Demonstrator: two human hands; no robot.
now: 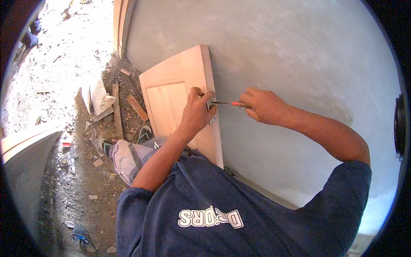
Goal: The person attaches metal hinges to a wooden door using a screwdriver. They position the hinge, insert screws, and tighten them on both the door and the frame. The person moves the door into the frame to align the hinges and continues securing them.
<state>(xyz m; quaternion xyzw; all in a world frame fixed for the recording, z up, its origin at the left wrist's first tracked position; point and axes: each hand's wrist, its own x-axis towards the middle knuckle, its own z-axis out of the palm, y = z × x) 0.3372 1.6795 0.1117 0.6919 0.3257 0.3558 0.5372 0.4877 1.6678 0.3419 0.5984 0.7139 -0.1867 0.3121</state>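
Observation:
A pale wooden panelled door (192, 64) stands on edge, leaning near the wall. At its narrow edge, my left hand (197, 113) is closed with thumb and fingers on a small metal fitting (209, 104), partly covered by the fingers. My right hand (267, 106) grips a screwdriver (235, 103) with a red part on its handle. Its thin shaft points left, roughly level, and the tip meets the fitting beside my left fingers. Just below, another bit of metal hardware (212, 120) shows on the door's edge; its exact shape is too small to tell.
A grey plastered wall (291, 51) rises behind the door and along my right. Wood offcuts (137, 108) and rubble litter the dirt floor at left, near my sandalled feet (144, 133). A wooden frame post (121, 28) stands at the far left end of the wall.

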